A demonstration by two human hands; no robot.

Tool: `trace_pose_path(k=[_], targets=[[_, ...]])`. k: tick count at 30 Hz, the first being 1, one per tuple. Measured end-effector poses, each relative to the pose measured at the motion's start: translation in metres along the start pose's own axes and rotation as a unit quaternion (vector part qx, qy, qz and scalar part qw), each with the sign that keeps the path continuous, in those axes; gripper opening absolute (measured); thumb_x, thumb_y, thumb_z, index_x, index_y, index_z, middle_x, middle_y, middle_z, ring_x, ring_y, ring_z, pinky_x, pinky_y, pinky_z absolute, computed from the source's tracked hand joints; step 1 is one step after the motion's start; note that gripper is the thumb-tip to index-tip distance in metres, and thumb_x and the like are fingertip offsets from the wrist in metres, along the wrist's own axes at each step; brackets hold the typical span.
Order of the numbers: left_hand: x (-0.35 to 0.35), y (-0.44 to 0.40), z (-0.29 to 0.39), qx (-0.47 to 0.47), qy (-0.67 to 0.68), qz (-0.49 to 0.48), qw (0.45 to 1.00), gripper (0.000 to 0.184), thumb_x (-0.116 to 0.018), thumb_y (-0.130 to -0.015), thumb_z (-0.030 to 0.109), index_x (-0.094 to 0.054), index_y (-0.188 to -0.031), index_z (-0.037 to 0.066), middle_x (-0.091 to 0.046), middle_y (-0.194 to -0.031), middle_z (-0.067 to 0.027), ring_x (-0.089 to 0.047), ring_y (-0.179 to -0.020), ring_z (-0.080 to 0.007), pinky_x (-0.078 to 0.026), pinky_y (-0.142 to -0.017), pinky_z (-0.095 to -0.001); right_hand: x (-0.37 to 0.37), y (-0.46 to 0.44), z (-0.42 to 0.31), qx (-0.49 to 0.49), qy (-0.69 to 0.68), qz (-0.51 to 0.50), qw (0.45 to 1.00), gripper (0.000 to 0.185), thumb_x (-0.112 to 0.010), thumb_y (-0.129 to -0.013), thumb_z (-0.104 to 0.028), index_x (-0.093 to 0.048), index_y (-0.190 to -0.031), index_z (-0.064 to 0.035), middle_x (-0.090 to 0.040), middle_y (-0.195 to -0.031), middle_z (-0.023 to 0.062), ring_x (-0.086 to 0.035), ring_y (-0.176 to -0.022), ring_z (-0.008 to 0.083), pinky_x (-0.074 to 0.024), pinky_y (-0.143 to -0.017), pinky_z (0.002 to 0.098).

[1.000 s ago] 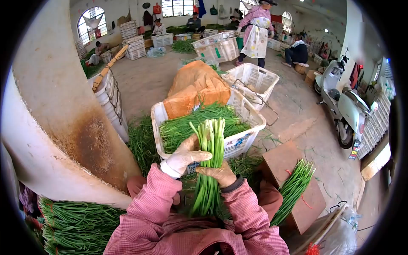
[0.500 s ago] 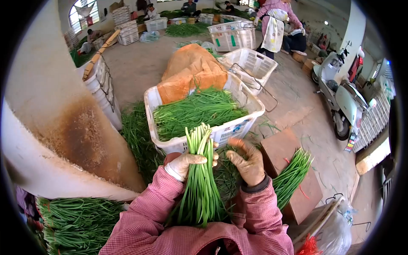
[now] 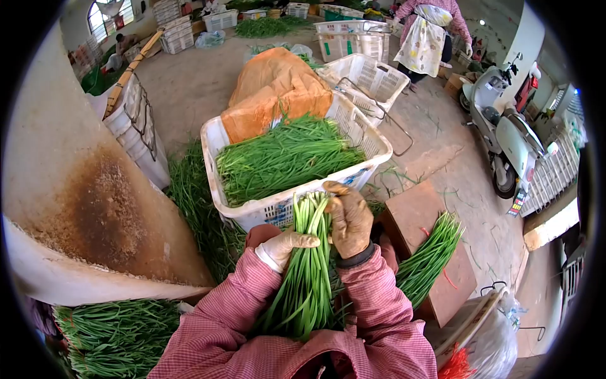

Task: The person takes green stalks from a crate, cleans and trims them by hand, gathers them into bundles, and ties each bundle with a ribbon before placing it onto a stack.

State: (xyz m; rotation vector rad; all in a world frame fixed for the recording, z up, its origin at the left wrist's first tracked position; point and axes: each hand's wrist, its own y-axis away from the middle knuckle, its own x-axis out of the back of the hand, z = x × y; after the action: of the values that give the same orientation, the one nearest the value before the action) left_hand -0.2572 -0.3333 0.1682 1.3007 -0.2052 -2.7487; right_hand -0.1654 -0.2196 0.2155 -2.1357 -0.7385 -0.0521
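Observation:
A bunch of garlic chives (image 3: 309,271) stands before my chest, pale stem ends up and green leaves hanging down. My left hand (image 3: 287,245), in a light glove, is closed around its stems, thumb across the front. At the upper right of the bunch, my right hand (image 3: 351,221), in a stained glove, has its fingers curled against the stem ends; the fingertips are partly hidden. Just beyond, a white plastic crate (image 3: 293,191) holds a heap of loose chives (image 3: 284,158) and an orange cloth (image 3: 278,88). Right of my right hand, a tied chive bundle (image 3: 432,259) lies on a brown board (image 3: 413,211).
Stacked chives (image 3: 120,335) lie at lower left beside a stained pillar (image 3: 107,208). Another white crate (image 3: 366,79) stands behind the first. A scooter (image 3: 505,132) is parked at right. Red ties (image 3: 457,365) and a plastic bag (image 3: 495,335) are at lower right. A person in an apron (image 3: 426,38) stands behind.
My right hand has moved left and up, from apart to against the stem ends. The left hand keeps its hold on the bunch. The view has shifted slightly, and the aproned person has turned.

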Motion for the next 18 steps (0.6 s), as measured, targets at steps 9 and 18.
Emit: trace_pose_path(k=[9, 18], targets=[[0.005, 0.002, 0.003, -0.041, 0.003, 0.038, 0.998, 0.056, -0.069, -0.069, 0.019, -0.044, -0.116, 0.001, -0.056, -0.102, -0.0103, -0.057, -0.088, -0.0191, -0.048, -0.078, -0.0324, 0.034, -0.006, -0.030, -0.027, 0.205, -0.042, 0.978, 0.026, -0.068, -0.066, -0.016, -0.060, -0.088, -0.0050, -0.043, -0.122, 0.0188, -0.035, -0.115, 0.0387, -0.0323, -0.093, 0.0441], [-0.012, 0.003, 0.006, -0.052, -0.022, 0.020, 0.998, 0.058, -0.068, -0.066, 0.013, -0.043, -0.117, 0.001, -0.057, -0.100, -0.0101, -0.057, -0.087, -0.0206, -0.047, -0.077, -0.0314, 0.045, 0.020, -0.028, -0.020, 0.227, -0.215, 0.950, 0.023, -0.065, -0.063, -0.013, -0.061, -0.084, -0.0039, -0.047, -0.119, 0.0132, -0.038, -0.113, 0.0341, -0.0361, -0.087, 0.0441]])
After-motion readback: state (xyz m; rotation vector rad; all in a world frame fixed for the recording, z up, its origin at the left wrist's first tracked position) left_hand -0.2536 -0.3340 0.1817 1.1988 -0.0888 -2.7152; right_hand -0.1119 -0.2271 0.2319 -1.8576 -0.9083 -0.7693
